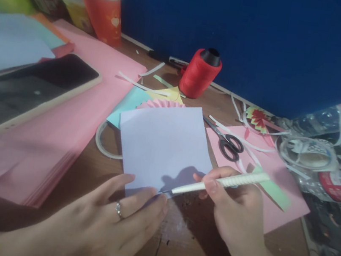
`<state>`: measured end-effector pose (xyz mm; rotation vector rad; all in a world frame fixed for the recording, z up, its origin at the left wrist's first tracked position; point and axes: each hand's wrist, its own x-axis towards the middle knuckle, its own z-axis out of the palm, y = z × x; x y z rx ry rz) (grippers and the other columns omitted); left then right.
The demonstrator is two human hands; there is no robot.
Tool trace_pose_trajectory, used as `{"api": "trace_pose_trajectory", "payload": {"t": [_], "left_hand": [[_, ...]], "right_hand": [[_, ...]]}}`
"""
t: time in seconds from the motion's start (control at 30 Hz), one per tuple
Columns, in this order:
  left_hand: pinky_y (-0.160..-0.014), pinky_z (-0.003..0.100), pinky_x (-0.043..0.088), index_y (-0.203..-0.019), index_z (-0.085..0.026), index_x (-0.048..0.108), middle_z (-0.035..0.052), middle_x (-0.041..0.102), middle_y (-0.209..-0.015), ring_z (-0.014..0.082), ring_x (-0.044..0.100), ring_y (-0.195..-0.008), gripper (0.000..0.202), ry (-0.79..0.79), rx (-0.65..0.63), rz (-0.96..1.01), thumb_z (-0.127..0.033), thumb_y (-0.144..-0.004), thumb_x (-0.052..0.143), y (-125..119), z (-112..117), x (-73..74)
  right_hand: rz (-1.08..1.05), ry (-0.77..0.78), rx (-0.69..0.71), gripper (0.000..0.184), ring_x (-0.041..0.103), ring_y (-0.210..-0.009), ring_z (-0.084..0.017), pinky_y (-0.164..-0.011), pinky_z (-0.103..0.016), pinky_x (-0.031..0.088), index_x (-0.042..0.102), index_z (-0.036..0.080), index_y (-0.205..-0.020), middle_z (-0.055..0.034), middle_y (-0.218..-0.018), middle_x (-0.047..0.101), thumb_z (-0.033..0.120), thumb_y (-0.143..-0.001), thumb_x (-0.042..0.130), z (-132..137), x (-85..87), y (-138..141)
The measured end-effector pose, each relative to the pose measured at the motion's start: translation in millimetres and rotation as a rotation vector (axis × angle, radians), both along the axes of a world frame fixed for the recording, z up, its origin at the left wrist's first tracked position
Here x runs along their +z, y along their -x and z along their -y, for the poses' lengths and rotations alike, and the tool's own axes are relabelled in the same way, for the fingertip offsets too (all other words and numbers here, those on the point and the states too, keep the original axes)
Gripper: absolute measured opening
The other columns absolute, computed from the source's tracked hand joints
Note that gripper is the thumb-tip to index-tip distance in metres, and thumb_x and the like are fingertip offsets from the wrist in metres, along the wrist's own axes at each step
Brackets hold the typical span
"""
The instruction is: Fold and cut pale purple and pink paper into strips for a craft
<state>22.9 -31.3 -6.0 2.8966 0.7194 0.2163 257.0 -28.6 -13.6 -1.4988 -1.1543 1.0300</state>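
Left hand (111,224) is laid along the near edge of the lilac sheet (164,144), fingers loosely spread, presumably so it's kept from sliding. The sheet itself is set front and center, so it can be reached by both hands. By the right hand (238,211), a white pen-like tool (222,184) is pinched, its tip kept near the left fingertips, probably for control. Scissors (224,139) are parked to the right, likely out of the way.

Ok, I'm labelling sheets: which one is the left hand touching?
The lavender sheet, its near edge under the left hand; the pink sheet with scissors lies rightward.
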Motion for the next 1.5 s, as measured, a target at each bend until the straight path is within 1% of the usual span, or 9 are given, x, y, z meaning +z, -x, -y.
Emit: {"api": "trace_pose_trajectory", "payload": {"t": [0.13,0.3,0.43,0.73,0.9,1.0,1.13,1.3,1.5], "left_hand": [[-0.114,0.043,0.010,-0.134,-0.019,0.043,0.0009,0.049,-0.138,0.0198,0.044,-0.125,0.060,0.004,-0.022,0.011,-0.011,-0.074,0.047,1,-3,-1.0],[-0.113,0.036,0.018,-0.139,-0.017,0.036,0.0031,0.047,-0.139,0.0190,0.045,-0.125,0.064,0.040,-0.137,0.014,-0.019,-0.076,0.050,7,-12,-1.9],[-0.112,0.033,0.022,-0.142,-0.018,0.030,0.0025,0.049,-0.138,0.0184,0.044,-0.126,0.068,0.100,-0.109,0.045,-0.023,-0.078,0.052,8,-13,-3.1],[-0.113,0.034,0.016,-0.140,-0.015,0.035,0.0042,0.048,-0.139,0.0209,0.045,-0.124,0.068,0.047,-0.112,0.043,-0.032,-0.078,0.055,7,-11,-5.1],[-0.113,0.033,0.017,-0.140,-0.015,0.034,0.0034,0.047,-0.140,0.0204,0.045,-0.124,0.071,0.056,-0.100,0.036,-0.030,-0.075,0.057,8,-11,-4.5],[-0.114,0.033,0.011,-0.139,-0.015,0.036,0.0034,0.047,-0.140,0.0207,0.044,-0.125,0.072,0.031,-0.110,0.036,-0.029,-0.073,0.058,9,-12,-3.4],[-0.114,0.033,0.005,-0.138,-0.014,0.037,0.0031,0.049,-0.138,0.0202,0.045,-0.124,0.067,-0.005,-0.113,0.032,-0.034,-0.077,0.056,10,-10,-3.6],[-0.114,0.032,-0.004,-0.137,-0.017,0.039,0.0011,0.051,-0.137,0.0182,0.045,-0.123,0.060,0.025,-0.101,0.053,-0.043,-0.084,0.050,7,-11,-5.1],[-0.113,0.029,0.000,-0.134,-0.022,0.044,-0.0024,0.055,-0.132,0.0159,0.047,-0.120,0.057,0.035,-0.053,0.068,-0.054,-0.087,0.044,4,-11,-1.1]], "right_hand": [[0.030,0.005,0.000,0.015,0.053,-0.050,-0.011,-0.042,-0.022,0.043,0.064,0.021,-0.068,0.0029,-0.054,0.057,0.032,-0.076,0.070,0,1.5,1],[0.045,0.015,-0.009,0.017,0.050,-0.048,-0.010,-0.045,-0.023,0.047,0.063,0.020,-0.067,0.0035,-0.053,0.055,0.033,-0.075,0.071,0,2.0,2],[0.042,0.029,-0.031,0.019,0.052,-0.049,-0.011,-0.048,-0.026,0.049,0.062,0.020,-0.065,0.0032,-0.052,0.055,0.034,-0.075,0.070,-1,0.3,1],[-0.007,0.009,-0.040,0.017,0.054,-0.049,-0.012,-0.045,-0.025,0.047,0.061,0.021,-0.068,0.0041,-0.050,0.053,0.033,-0.076,0.070,-2,-4.2,-4],[-0.012,0.019,-0.028,0.016,0.052,-0.050,-0.011,-0.045,-0.023,0.045,0.062,0.021,-0.069,0.0044,-0.052,0.053,0.032,-0.077,0.069,-3,-4.2,-4],[0.001,0.033,-0.032,0.016,0.051,-0.050,-0.010,-0.044,-0.023,0.043,0.062,0.021,-0.069,0.0047,-0.051,0.052,0.033,-0.077,0.069,-2,-3.9,-5],[0.001,0.038,-0.037,0.016,0.053,-0.051,-0.011,-0.040,-0.021,0.038,0.061,0.021,-0.069,0.0047,-0.050,0.050,0.033,-0.077,0.069,-1,-3.4,-6],[-0.011,0.032,-0.045,0.017,0.056,-0.054,-0.012,-0.038,-0.020,0.033,0.061,0.021,-0.068,0.0046,-0.051,0.049,0.033,-0.077,0.069,0,-3.3,-5],[-0.008,0.017,-0.055,0.016,0.053,-0.051,-0.011,-0.037,-0.020,0.032,0.061,0.021,-0.068,0.0049,-0.051,0.049,0.032,-0.077,0.070,-2,-3.1,-5]]}}
